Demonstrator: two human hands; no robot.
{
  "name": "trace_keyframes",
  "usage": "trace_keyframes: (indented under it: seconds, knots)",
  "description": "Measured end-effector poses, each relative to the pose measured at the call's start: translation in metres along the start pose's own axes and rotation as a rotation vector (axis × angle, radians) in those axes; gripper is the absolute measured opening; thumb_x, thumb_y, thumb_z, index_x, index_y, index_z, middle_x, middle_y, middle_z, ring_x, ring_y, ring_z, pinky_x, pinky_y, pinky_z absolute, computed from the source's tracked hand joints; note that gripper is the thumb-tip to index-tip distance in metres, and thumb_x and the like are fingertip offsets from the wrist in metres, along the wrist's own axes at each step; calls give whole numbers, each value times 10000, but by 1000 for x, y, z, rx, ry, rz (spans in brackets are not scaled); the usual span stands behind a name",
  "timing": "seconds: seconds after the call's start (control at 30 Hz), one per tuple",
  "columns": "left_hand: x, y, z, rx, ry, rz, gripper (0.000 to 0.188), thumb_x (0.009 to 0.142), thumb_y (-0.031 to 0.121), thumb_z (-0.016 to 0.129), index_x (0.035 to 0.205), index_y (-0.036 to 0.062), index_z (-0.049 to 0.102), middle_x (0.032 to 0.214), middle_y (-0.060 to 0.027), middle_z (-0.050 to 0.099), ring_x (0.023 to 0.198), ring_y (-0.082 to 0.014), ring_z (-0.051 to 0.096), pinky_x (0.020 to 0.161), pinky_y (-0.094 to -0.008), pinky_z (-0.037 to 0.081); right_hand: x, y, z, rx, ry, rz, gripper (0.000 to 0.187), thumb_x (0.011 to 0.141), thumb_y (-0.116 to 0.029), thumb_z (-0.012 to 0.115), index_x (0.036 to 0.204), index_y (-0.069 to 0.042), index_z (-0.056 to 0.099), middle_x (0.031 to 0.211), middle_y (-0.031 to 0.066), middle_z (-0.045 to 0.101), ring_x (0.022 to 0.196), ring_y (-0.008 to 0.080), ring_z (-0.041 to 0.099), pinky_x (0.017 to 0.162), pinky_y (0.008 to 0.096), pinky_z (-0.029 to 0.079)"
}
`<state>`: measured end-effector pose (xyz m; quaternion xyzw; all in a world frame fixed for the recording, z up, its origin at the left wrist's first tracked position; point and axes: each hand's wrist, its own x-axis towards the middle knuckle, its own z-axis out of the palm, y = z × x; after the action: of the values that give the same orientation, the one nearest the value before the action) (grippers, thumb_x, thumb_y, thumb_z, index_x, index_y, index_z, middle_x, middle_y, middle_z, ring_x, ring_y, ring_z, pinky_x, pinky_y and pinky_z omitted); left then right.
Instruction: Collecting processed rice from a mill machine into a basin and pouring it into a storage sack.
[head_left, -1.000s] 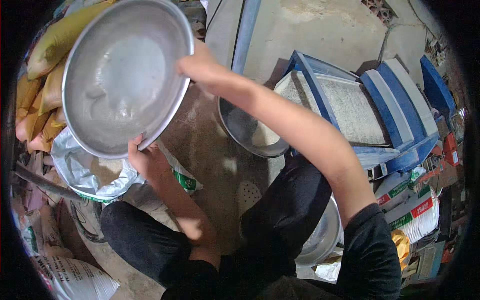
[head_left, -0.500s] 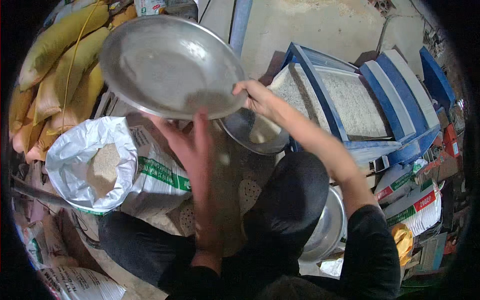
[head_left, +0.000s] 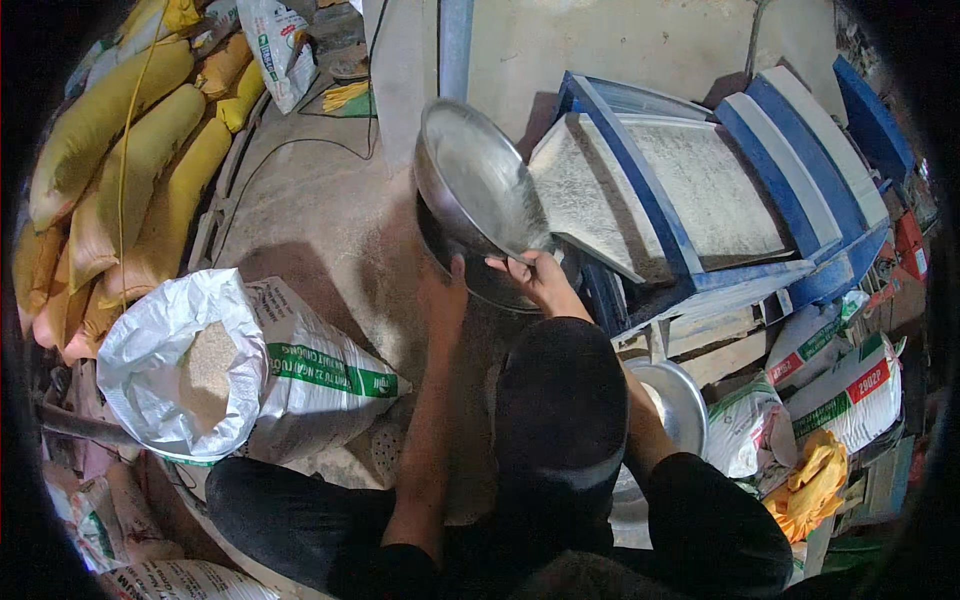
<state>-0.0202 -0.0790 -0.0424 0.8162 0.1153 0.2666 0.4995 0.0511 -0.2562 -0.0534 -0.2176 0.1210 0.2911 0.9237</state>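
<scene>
A shiny metal basin (head_left: 478, 175) is tilted steeply in front of the blue machine's chute, its hollow turned up and to the right. My right hand (head_left: 543, 282) is closed on its near rim. Below it, a second metal basin (head_left: 500, 299) is mostly hidden by the tilted one. My left hand (head_left: 442, 298) is at the left near edge of this lower basin, thumb up and the other fingers partly hidden, apparently gripping its rim. The chute (head_left: 590, 195) and sloping bed (head_left: 705, 195) carry pale grains.
An opened white sack (head_left: 140, 340) of pale grain stands at left, against a filled sack (head_left: 320, 370). Yellow sacks (head_left: 150, 150) are piled far left. Another metal basin (head_left: 690, 405) is beside my right forearm. The blue machine frame (head_left: 640, 180) fills the right, with more sacks (head_left: 850, 385) nearby.
The upper basin has come down and to the right from above the yellow sacks, tilting steeply over the lower basin. My left hand has moved right and down to the lower basin's edge.
</scene>
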Motion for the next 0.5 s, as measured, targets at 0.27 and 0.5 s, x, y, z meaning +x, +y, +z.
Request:
trace_keyframes:
  seconds: [0.27, 0.5]
  knots:
    - [-30, -93, 107, -771, -404, -706, 509, 838, 185, 565, 1266, -28, 391, 1213, -200, 488, 1119, -323, 495, 894, -416, 440, -28, -8, -43, -55, 368, -206, 178, 852, -21, 324, 958, 115, 369, 918, 265, 511, 798, 383, 618, 707, 335, 605]
    - [-15, -82, -1, -849, -157, -967, 262, 776, 139, 602, 977, -21, 553, 1000, -198, 558, 895, -350, 585, 723, -449, 493, -46, 6, -28, -154, 391, -37, 114, 843, -67, 402, 757, -3, 442, 634, 66, 478, 469, 125, 456, 408, 206, 428]
